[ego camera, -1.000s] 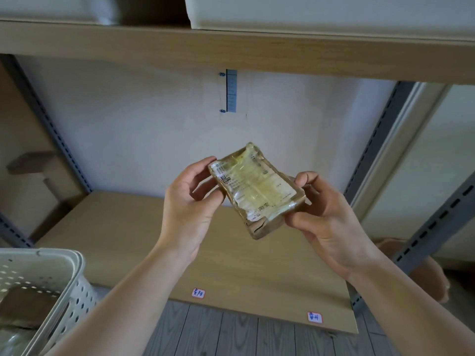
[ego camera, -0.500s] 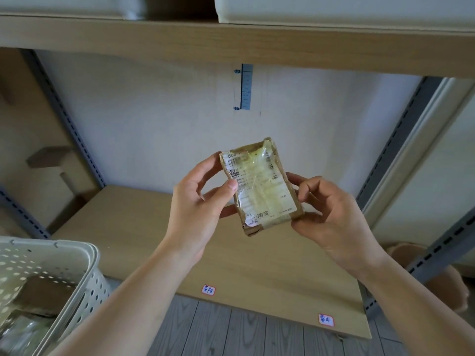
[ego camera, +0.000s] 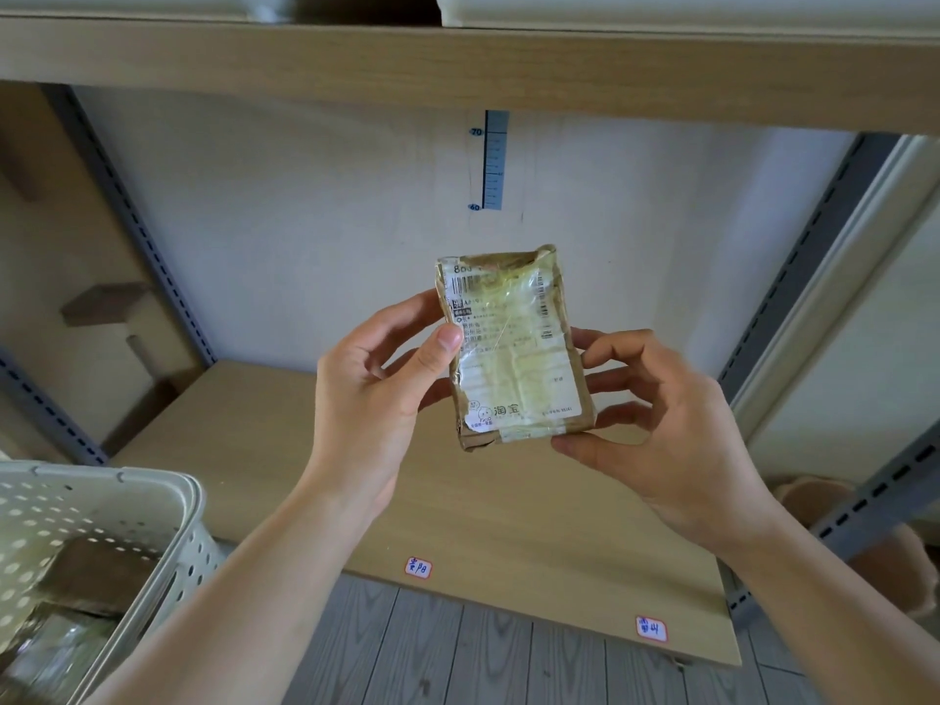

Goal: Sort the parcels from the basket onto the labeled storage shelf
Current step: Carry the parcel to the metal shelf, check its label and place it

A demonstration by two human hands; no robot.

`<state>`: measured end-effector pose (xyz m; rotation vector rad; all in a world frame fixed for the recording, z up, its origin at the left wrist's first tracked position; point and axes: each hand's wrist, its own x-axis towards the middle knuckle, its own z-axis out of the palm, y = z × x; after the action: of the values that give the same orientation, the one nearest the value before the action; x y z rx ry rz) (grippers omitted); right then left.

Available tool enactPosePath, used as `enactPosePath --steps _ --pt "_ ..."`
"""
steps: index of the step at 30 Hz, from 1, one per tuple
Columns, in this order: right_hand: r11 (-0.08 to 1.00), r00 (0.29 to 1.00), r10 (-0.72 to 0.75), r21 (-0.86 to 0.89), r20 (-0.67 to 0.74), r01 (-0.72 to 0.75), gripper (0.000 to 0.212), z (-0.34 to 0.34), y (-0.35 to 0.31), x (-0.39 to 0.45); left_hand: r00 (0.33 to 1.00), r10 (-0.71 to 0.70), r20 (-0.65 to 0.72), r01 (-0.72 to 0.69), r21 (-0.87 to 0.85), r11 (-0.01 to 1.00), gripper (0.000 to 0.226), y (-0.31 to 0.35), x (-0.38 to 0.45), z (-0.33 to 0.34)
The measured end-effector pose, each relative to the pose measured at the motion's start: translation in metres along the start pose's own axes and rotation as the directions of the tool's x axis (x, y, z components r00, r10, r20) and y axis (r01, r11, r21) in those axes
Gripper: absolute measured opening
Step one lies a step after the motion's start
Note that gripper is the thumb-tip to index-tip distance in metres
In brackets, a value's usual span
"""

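A small brown cardboard parcel (ego camera: 513,348), wrapped in clear tape with a white shipping label facing me, is held upright above the lower wooden shelf (ego camera: 508,511). My left hand (ego camera: 371,394) pinches its left edge with the thumb on the label. My right hand (ego camera: 656,424) supports its right side and bottom corner. Two small handwritten labels sit on the shelf's front edge, one near the middle (ego camera: 418,568) and one at the right (ego camera: 650,628). A white perforated basket (ego camera: 117,506) at the lower left holds more taped parcels (ego camera: 91,577).
An upper wooden shelf (ego camera: 458,58) carries pale bins. Grey slotted metal uprights stand at the left (ego camera: 137,226) and right (ego camera: 798,277). A blue ruler strip (ego camera: 496,160) is on the back wall. Grey plank floor (ego camera: 458,653) lies below.
Both hands have turned the parcel from a tilted position to upright, with its label now square to me. The view has shifted slightly toward the left.
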<state>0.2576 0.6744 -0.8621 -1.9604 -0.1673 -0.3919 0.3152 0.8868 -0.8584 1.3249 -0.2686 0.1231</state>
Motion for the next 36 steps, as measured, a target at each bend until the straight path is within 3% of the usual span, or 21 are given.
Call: enactPosePath --steps 17,21,25,29,32,36 --pt "0.996 0.998 -0.058 -0.075 -0.017 0.057 0.056 -0.002 -0.005 -0.009 0.996 0.005 0.089 0.005 -0.115 0.993 0.034 0.007 0.001 0.002" --pt "0.990 0.993 -0.117 -0.078 -0.024 0.114 0.057 -0.001 -0.009 -0.010 0.986 0.006 0.166 0.015 -0.119 0.993 0.046 0.006 0.002 0.002" --pt "0.982 0.988 -0.143 0.120 -0.056 0.148 0.066 0.000 -0.014 -0.010 0.979 -0.118 0.167 0.147 -0.174 0.974 0.047 -0.001 0.002 0.007" --pt "0.937 0.981 -0.184 0.292 -0.054 0.192 0.042 0.004 -0.022 -0.014 0.947 -0.266 0.181 0.309 -0.281 0.909 0.041 -0.010 -0.003 0.014" --pt "0.935 0.985 -0.151 0.312 -0.086 0.170 0.031 0.007 -0.023 -0.015 0.918 -0.320 0.233 0.383 -0.318 0.867 0.045 -0.010 -0.002 0.014" --pt "0.937 0.987 -0.112 0.319 -0.115 0.143 0.047 0.005 -0.022 -0.011 0.893 -0.382 0.239 0.443 -0.307 0.843 0.046 -0.014 0.004 0.011"
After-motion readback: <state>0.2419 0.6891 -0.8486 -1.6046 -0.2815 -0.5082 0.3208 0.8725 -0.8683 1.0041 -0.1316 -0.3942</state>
